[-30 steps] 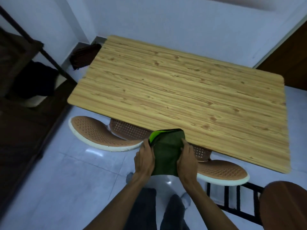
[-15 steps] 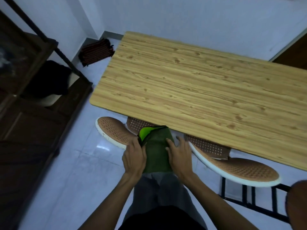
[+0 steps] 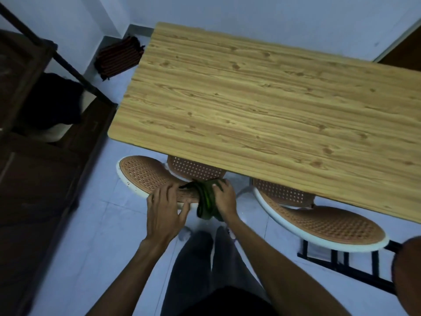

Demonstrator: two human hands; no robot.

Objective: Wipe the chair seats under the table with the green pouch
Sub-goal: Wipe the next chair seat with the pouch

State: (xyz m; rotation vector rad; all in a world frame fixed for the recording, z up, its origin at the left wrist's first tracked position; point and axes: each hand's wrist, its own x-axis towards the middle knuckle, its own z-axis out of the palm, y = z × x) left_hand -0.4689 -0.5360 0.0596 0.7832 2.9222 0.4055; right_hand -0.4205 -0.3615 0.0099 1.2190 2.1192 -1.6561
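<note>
The green pouch (image 3: 206,199) lies bunched over the top of the left chair's brown perforated back (image 3: 143,173), which has a white rim. My right hand (image 3: 224,199) presses down on the pouch and grips it. My left hand (image 3: 165,209) rests flat on the same chair back just left of the pouch, fingers spread, holding nothing. A second brown chair (image 3: 330,222) stands to the right. Both chairs are pushed under the wooden table (image 3: 262,106), so their seats are mostly hidden; only perforated strips show at the table's near edge.
A dark wooden cabinet (image 3: 34,167) with a black metal frame stands at the left. A dark striped cloth (image 3: 118,57) lies on the floor in the far corner. A black metal rack (image 3: 341,263) and a round brown stool (image 3: 407,274) sit at the lower right. My legs stand on the pale tiles.
Both hands have dropped from holding the pouch up flat. The pouch is now bunched on the left chair's back under my right hand, and my left hand has let go of it.
</note>
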